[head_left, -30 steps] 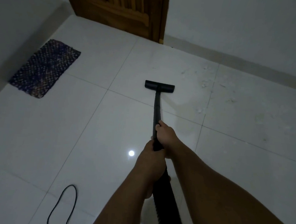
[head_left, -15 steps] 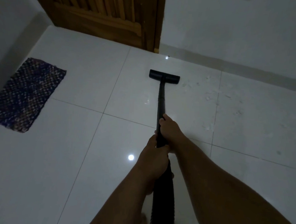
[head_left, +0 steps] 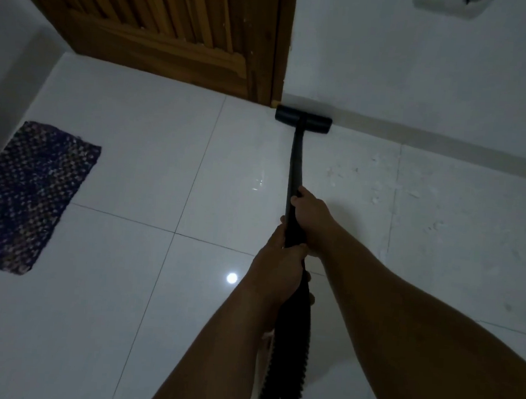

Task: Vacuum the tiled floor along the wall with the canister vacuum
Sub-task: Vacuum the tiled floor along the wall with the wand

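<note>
The black vacuum wand (head_left: 295, 167) runs from my hands out to a flat black floor nozzle (head_left: 303, 119), which rests on the white tiled floor (head_left: 152, 166) against the base of the far wall (head_left: 420, 70), just right of the door frame. My right hand (head_left: 310, 213) grips the wand higher up. My left hand (head_left: 277, 262) grips it just below, where the ribbed black hose (head_left: 288, 350) begins. The hose drops out of view at the bottom edge. The canister is not in view.
A wooden louvred door (head_left: 161, 27) fills the back left corner. A dark woven mat (head_left: 28, 192) lies by the left wall. Pale specks of debris (head_left: 377, 188) dot the tiles right of the wand. A white socket plate (head_left: 449, 3) sits high on the far wall.
The nozzle has slid forward across the tile until it meets the wall beside the door frame. My view has moved closer to the wall, and the black cable on the floor has left the picture.
</note>
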